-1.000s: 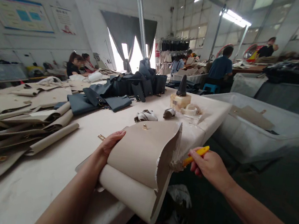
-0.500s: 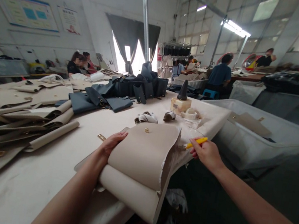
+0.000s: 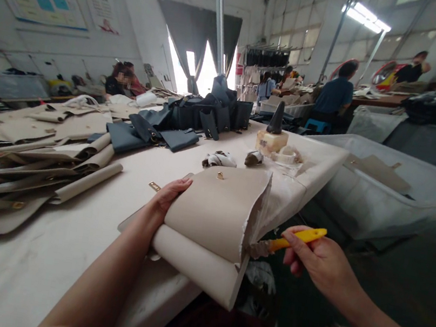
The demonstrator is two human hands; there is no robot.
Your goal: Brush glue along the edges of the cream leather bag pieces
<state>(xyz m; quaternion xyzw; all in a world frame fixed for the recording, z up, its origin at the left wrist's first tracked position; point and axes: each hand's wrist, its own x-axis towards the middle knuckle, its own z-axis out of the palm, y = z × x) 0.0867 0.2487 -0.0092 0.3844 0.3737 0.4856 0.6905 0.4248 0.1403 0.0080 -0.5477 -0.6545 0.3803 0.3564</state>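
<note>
A beige leather bag piece [image 3: 214, 212] with a gold clasp [image 3: 220, 175] lies at the table's edge, its lower part jutting over. My left hand [image 3: 170, 197] grips its left side, with the fingers partly hidden. To the right, my right hand [image 3: 316, 257] is closed round the yellow handle of a brush [image 3: 297, 238]. The brush's bristles [image 3: 260, 249] touch or nearly touch the piece's open right edge, where a whitish line runs. Just left of my left hand, a strap end with a gold metal plate [image 3: 154, 186] sticks out.
Beige bag pieces [image 3: 19, 177] are heaped on the left of the table [image 3: 77, 252]. Dark blue bags [image 3: 191, 121] stand behind. A block with a black cone [image 3: 274, 131] and crumpled wads [image 3: 219, 159] lie ahead. A white bin [image 3: 375, 209] stands right; people sit farther back.
My right hand has moved down and right with the brush, whose bristles now lie lower along the piece's right edge. My left hand keeps its grip. The view has shifted slightly.
</note>
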